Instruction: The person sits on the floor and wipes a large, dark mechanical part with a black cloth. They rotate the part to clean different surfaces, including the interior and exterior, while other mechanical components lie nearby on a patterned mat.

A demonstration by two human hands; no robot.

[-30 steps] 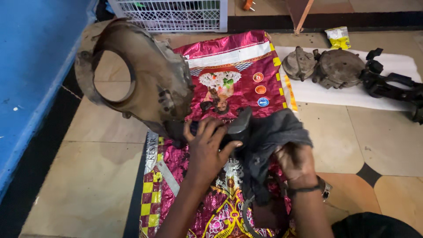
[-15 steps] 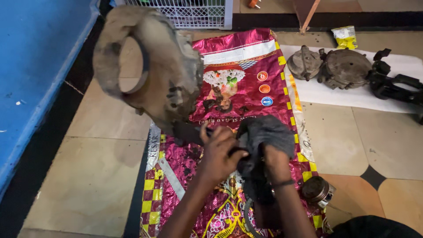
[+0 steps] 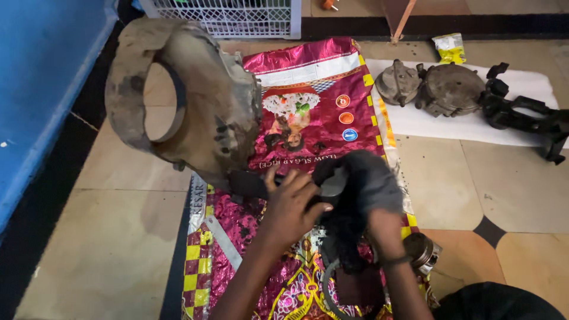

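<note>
Your right hand (image 3: pixel 384 228) is wrapped in a dark grey rag (image 3: pixel 367 184), so its fingers are hidden and you cannot tell how they are set; it presses the rag against a dark shaft end (image 3: pixel 332 184). Your left hand (image 3: pixel 291 204) lies on that shaft with fingers spread and curled loosely over it, thumb toward the rag. The shaft runs roughly left to right and joins the large rusty bell-shaped housing (image 3: pixel 201 112), whose round open mouth faces up and to the left; the junction is too dark to make out. Both rest over a shiny magenta printed sack (image 3: pixel 308 89) spread on the tiled floor (image 3: pixel 106 249). A small round metal part (image 3: pixel 424 252) sits just beside your right wrist, half hidden. Well apart, at upper right, greasy metal parts (image 3: pixel 438 89) lie on a white sheet (image 3: pixel 427 121). A blue surface (image 3: pixel 41 77) is cut off at left, a white crate (image 3: pixel 237 18) at the top.
</note>
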